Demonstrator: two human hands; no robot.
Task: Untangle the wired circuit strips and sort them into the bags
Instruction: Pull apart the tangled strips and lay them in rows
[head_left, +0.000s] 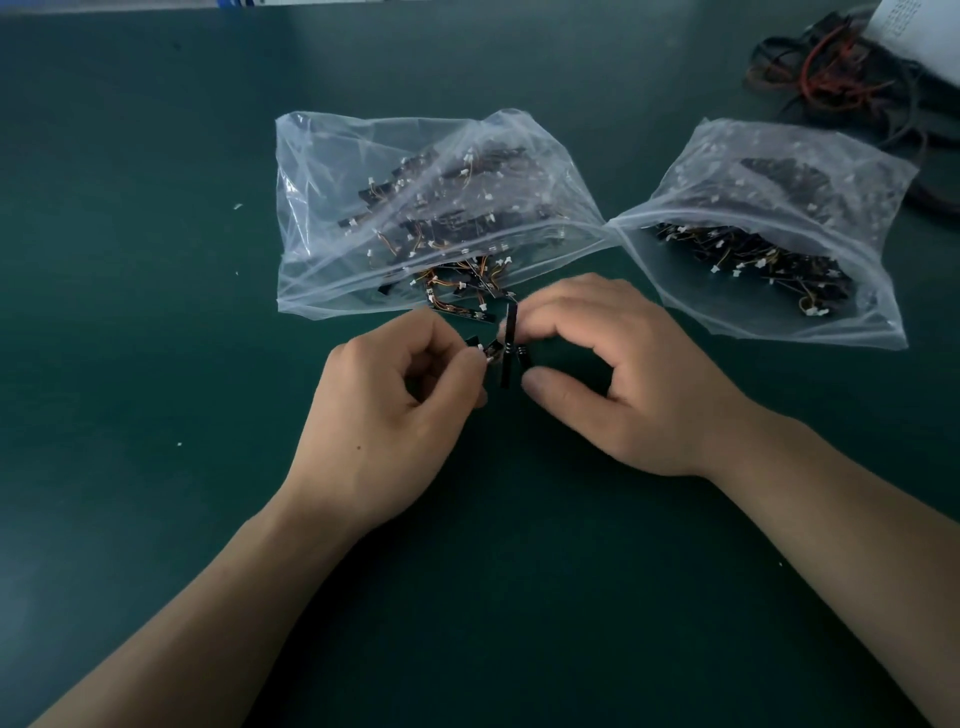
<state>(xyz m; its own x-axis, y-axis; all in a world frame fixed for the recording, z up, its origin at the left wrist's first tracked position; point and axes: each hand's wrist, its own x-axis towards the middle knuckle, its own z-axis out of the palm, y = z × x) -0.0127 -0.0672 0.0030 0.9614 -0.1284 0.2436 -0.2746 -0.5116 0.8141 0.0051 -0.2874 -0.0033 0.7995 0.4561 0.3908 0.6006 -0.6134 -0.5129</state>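
Black circuit strips (506, 369), pinched by left hand (384, 415), gripped by right hand (613, 379), just before clear bag (317, 156)

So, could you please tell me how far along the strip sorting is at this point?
Done: the left bag and right bag each hold many strips. In hand: the left hand and right hand pinch tangled strips. Left: a wired bunch at the left bag's mouth.
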